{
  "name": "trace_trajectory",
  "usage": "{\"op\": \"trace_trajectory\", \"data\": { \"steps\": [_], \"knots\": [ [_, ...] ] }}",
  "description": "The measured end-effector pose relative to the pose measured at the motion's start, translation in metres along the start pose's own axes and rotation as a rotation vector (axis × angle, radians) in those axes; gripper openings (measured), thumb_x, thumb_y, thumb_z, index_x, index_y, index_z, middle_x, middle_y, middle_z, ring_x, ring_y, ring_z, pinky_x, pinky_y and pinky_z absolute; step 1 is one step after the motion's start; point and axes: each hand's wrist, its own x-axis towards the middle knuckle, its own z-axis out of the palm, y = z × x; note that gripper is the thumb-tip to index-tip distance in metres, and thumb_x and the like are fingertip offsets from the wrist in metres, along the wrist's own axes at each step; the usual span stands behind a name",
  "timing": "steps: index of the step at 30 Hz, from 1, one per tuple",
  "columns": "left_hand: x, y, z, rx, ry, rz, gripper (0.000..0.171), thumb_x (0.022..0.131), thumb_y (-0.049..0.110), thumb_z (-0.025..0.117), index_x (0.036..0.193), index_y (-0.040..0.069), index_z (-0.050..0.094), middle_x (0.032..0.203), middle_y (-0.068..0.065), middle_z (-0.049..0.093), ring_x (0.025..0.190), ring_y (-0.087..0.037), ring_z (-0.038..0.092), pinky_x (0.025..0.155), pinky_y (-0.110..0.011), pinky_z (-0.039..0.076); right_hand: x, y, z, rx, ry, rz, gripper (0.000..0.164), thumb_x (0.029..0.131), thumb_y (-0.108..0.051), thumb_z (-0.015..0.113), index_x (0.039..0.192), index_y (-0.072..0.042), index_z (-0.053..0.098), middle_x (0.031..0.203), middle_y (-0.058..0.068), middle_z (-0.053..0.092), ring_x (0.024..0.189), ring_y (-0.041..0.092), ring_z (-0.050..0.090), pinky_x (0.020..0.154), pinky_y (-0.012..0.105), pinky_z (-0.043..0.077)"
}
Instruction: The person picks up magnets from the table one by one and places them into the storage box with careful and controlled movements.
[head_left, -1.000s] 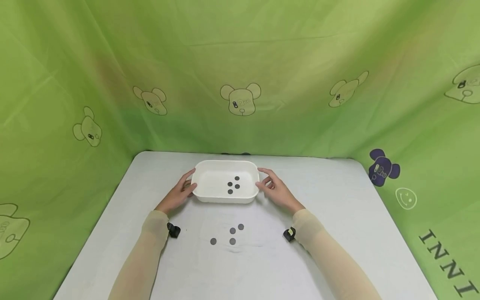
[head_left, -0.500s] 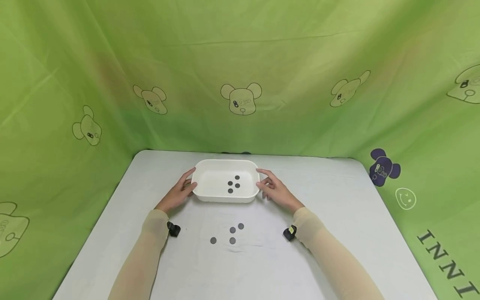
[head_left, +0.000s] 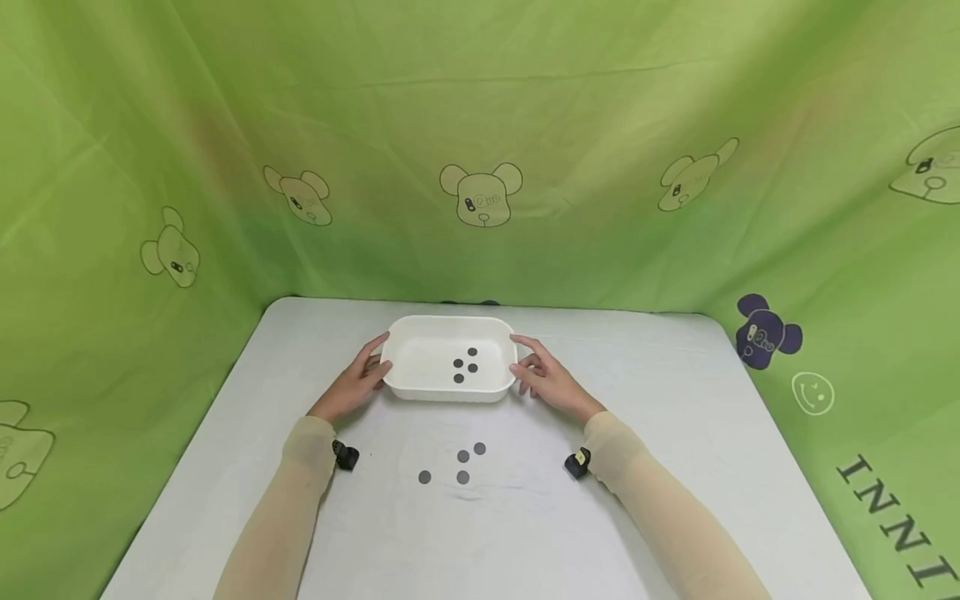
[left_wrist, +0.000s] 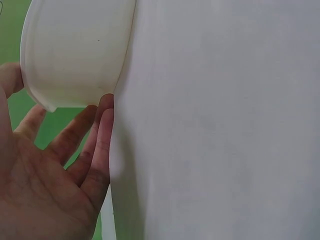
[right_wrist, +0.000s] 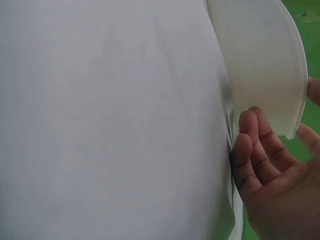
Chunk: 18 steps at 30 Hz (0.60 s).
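Note:
A white plastic tray point(head_left: 420, 362) with rounded corners stands toward the back of the table, between both hands. Several flat dark grey discs point(head_left: 472, 368) lie inside it, right of its middle. My left hand point(head_left: 352, 389) holds the tray's left end, thumb and forefinger at the rim; in the left wrist view, the other fingertips reach the lower part of the wall. At the opposite end, my right hand point(head_left: 557, 386) holds the rim between thumb and forefinger, its remaining fingers curled beside the wall in the right wrist view. Several matching discs point(head_left: 462, 477) lie on the table nearer me.
The white-covered table point(head_left: 660, 367) has rounded far corners. Green cloth point(head_left: 585, 258) printed with bear heads hangs around its back and sides. Each wrist carries a small black camera, the left one point(head_left: 347, 456) and the right one point(head_left: 577, 462).
The whole head view shifts up very slightly. Tray, discs and both hands keep their places relative to the table.

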Motion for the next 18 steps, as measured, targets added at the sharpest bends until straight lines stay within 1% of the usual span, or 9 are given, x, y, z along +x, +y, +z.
{"op": "trace_trajectory", "data": {
  "steps": [3, 4, 7, 10, 11, 14, 16, 18],
  "knots": [
    [0.003, 0.000, -0.003, 0.008, -0.001, 0.001, 0.068, 0.114, 0.043, 0.052, 0.173, 0.035, 0.018, 0.164, -0.023, 0.046, 0.140, -0.040, 0.058, 0.118, -0.055, 0.047, 0.001, -0.004, 0.000, -0.012, -0.005, 0.001, 0.065, 0.111, -0.029, 0.062, 0.168, -0.029, 0.031, 0.111, 0.015, 0.064, 0.084, 0.029, 0.069, 0.068, 0.030, 0.057],
    [0.004, 0.001, -0.003, 0.011, 0.000, 0.004, 0.069, 0.115, 0.042, 0.052, 0.173, 0.033, 0.018, 0.164, -0.024, 0.045, 0.141, -0.041, 0.057, 0.118, -0.056, 0.046, -0.001, -0.009, -0.001, -0.012, -0.012, 0.004, 0.065, 0.112, -0.027, 0.062, 0.169, -0.026, 0.030, 0.111, 0.017, 0.064, 0.086, 0.034, 0.069, 0.069, 0.032, 0.057],
    [0.004, 0.001, -0.004, 0.028, 0.013, 0.000, 0.068, 0.115, 0.041, 0.053, 0.173, 0.034, 0.019, 0.163, -0.024, 0.047, 0.140, -0.041, 0.058, 0.118, -0.058, 0.044, -0.008, -0.030, -0.001, -0.016, -0.027, 0.022, 0.066, 0.113, -0.022, 0.059, 0.170, -0.019, 0.027, 0.111, 0.020, 0.064, 0.092, 0.045, 0.068, 0.073, 0.039, 0.058],
    [0.002, 0.003, -0.002, 0.054, 0.029, -0.016, 0.066, 0.115, 0.039, 0.052, 0.173, 0.034, 0.020, 0.163, -0.024, 0.047, 0.141, -0.041, 0.057, 0.119, -0.058, 0.044, -0.013, -0.044, 0.000, -0.028, -0.044, 0.042, 0.064, 0.113, -0.018, 0.057, 0.169, -0.013, 0.026, 0.112, 0.024, 0.065, 0.097, 0.053, 0.066, 0.077, 0.045, 0.059],
    [0.000, 0.004, -0.002, 0.066, 0.034, -0.024, 0.066, 0.115, 0.041, 0.052, 0.173, 0.036, 0.021, 0.163, -0.023, 0.048, 0.141, -0.041, 0.057, 0.119, -0.058, 0.044, -0.013, -0.042, 0.000, -0.032, -0.045, 0.047, 0.064, 0.114, -0.019, 0.057, 0.170, -0.014, 0.026, 0.112, 0.024, 0.065, 0.097, 0.052, 0.067, 0.078, 0.045, 0.059],
    [-0.004, 0.006, -0.001, 0.109, 0.065, -0.038, 0.063, 0.115, 0.043, 0.049, 0.172, 0.036, 0.023, 0.163, -0.021, 0.047, 0.144, -0.041, 0.054, 0.121, -0.060, 0.041, -0.008, -0.027, 0.002, -0.048, -0.043, 0.059, 0.064, 0.115, -0.021, 0.055, 0.171, -0.016, 0.023, 0.113, 0.026, 0.066, 0.097, 0.051, 0.067, 0.079, 0.046, 0.058],
    [-0.007, 0.008, -0.001, 0.136, 0.094, -0.024, 0.061, 0.116, 0.043, 0.047, 0.172, 0.033, 0.025, 0.163, -0.021, 0.047, 0.144, -0.043, 0.052, 0.122, -0.063, 0.038, -0.005, -0.018, 0.003, -0.050, -0.037, 0.065, 0.065, 0.115, -0.024, 0.054, 0.172, -0.018, 0.022, 0.114, 0.026, 0.066, 0.097, 0.050, 0.067, 0.078, 0.045, 0.058],
    [-0.010, 0.009, -0.001, 0.166, 0.138, 0.000, 0.058, 0.116, 0.042, 0.046, 0.171, 0.029, 0.030, 0.163, -0.020, 0.047, 0.145, -0.043, 0.050, 0.121, -0.066, 0.037, -0.003, -0.010, 0.003, -0.053, -0.029, 0.065, 0.066, 0.115, -0.027, 0.054, 0.172, -0.021, 0.021, 0.116, 0.026, 0.066, 0.097, 0.048, 0.067, 0.078, 0.045, 0.057]
  ]
}}
